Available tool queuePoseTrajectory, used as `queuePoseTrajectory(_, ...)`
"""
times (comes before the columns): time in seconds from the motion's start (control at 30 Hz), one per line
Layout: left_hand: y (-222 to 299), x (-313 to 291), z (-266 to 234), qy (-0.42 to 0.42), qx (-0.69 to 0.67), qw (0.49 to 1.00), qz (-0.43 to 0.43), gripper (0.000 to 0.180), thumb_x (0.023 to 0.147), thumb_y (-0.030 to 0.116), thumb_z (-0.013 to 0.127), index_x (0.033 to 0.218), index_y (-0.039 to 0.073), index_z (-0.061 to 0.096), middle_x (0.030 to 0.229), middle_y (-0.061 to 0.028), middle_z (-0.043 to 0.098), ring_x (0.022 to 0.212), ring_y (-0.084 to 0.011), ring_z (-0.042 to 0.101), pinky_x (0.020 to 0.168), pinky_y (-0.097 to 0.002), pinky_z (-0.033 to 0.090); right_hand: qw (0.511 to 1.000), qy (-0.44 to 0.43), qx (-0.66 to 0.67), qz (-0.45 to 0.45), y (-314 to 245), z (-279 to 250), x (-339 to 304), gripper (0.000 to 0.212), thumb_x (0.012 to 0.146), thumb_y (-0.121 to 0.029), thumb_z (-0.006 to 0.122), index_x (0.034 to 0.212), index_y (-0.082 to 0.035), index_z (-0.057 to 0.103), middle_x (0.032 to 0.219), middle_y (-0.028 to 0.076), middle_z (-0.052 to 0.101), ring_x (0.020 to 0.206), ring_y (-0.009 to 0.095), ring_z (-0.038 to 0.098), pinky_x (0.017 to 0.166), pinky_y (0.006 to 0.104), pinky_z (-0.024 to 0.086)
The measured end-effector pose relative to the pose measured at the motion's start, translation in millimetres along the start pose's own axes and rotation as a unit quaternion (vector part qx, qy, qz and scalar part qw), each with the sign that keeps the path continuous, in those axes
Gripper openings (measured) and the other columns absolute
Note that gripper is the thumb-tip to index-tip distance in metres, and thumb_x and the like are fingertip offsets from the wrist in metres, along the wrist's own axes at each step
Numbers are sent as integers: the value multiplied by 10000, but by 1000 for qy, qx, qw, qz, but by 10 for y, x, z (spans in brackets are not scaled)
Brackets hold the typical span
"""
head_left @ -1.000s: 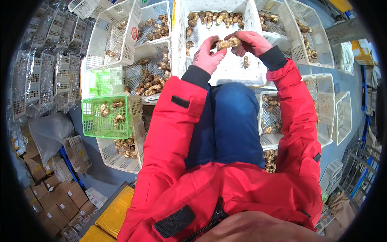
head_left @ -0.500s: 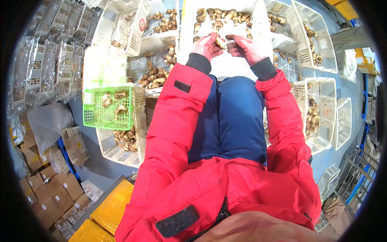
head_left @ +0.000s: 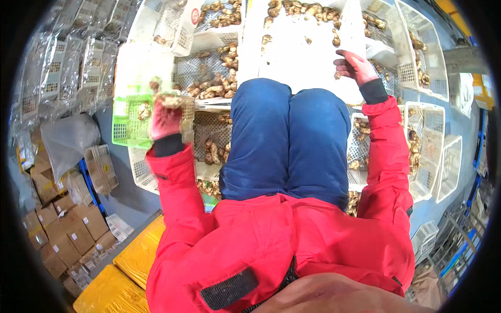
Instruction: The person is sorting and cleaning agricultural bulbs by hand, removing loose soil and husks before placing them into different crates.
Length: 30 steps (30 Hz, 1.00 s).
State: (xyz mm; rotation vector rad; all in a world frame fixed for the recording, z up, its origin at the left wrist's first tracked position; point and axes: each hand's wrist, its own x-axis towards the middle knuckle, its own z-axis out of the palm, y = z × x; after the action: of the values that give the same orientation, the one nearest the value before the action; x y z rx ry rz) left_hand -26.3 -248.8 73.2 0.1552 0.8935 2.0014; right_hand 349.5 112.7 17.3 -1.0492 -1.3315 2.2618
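My left hand [head_left: 167, 121], smeared by motion, is over the right side of a small green basket [head_left: 121, 134] with its fingers closed. At its fingertips shows a pale, blurred mushroom [head_left: 170, 100]. A few brown-and-cream mushrooms [head_left: 144, 111] lie inside the green basket. Over the right side of a white tray [head_left: 292, 61], my right hand [head_left: 359, 69] is held with its fingers apart and slightly bent. A small mushroom piece [head_left: 337, 75] lies right by its fingertips; I see nothing gripped. More mushrooms [head_left: 313, 11] sit in a row along the tray's far side.
White plastic crates of mushrooms flank my knees, with a mushroom-filled crate [head_left: 206, 65] on the left and another crate [head_left: 425, 151] on the right. Plastic-wrapped crates [head_left: 57, 68] stand stacked at far left. Cardboard boxes [head_left: 78, 229] and yellow wrapped packages [head_left: 112, 289] are at lower left.
My hands were together over the tray with a mushroom between them. The left hand has swung left to the green basket with a mushroom; the right has moved rightward and opened.
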Motion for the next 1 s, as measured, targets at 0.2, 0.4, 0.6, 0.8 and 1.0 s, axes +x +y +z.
queuePoseTrajectory(0.2,1007,-1804,-1795,395,133,903,103,274,818,316,449,948,81,502,925,-74,572,892,-201,514,751,-328,415,999,2,-52,16,-45,46,9,378,848,-270,423,1137,-28,438,936,78,562,760,105,547,669,201,450)
queuePoseTrajectory(0.4,1095,-1953,-2436,467,245,849,-23,355,812,395,431,1052,133,419,646,-15,358,601,-173,393,557,-326,328,999,-11,-39,-28,-287,31,137,397,844,-301,429,1139,-35,441,945,78,554,762,105,541,662,188,444)
queuePoseTrajectory(0.6,391,-432,-176,139,250,958,-4,446,858,295,378,1174,-16,338,1180,-165,396,1081,-272,411,898,-373,346,986,67,53,-142,-568,-462,546,342,848,-276,427,1101,-49,462,955,104,577,787,132,580,630,183,474)
queuePoseTrajectory(0.8,-743,623,1427,-97,98,987,-82,388,847,263,404,1125,-8,396,1134,-156,446,1021,-268,458,856,-365,389,997,52,-41,-36,-224,-140,1170,294,841,-240,437,1095,-99,479,878,76,596,705,104,578,530,173,454)
queuePoseTrajectory(1.0,-1341,898,1373,61,-81,978,-183,275,822,207,456,1030,26,455,1077,-117,480,964,-231,488,844,-353,400,977,16,-205,53,614,415,2156,324,764,-260,528,1045,-98,526,792,39,597,631,80,558,510,206,439)
